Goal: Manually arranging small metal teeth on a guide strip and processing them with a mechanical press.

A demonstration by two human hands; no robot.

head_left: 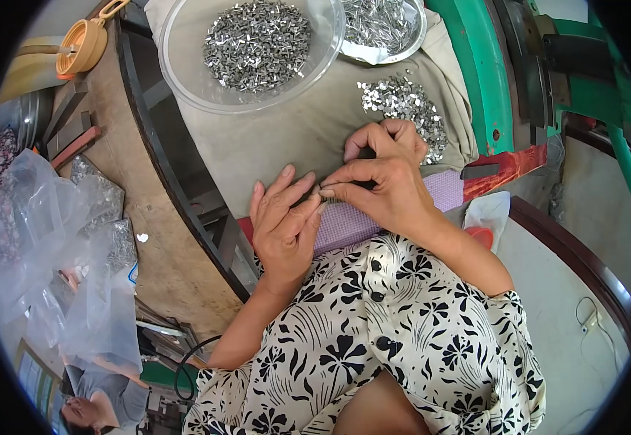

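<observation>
My left hand [284, 228] and my right hand [395, 181] meet at the fingertips above the front of the cloth-covered work surface [279, 138]. Thumb and forefinger of each are closed in a pinch, around something too small to make out. The left hand's other fingers are spread apart. The right hand's other fingers are raised and curled, beside a loose pile of small shiny metal pieces [409, 109]. Farther off, a clear plastic bowl [185, 83] holds many short metal pieces [257, 47]. Right of it, a round metal dish [362, 55] contains thin, pin-like metal parts [380, 25].
A purple woven pad [348, 225] lies along the front edge, close to my shirt. Green machinery [486, 80] stands at the right. On the left, a wooden table [156, 210] bears clear plastic bags [54, 225]. Another person [105, 399] is at the lower left.
</observation>
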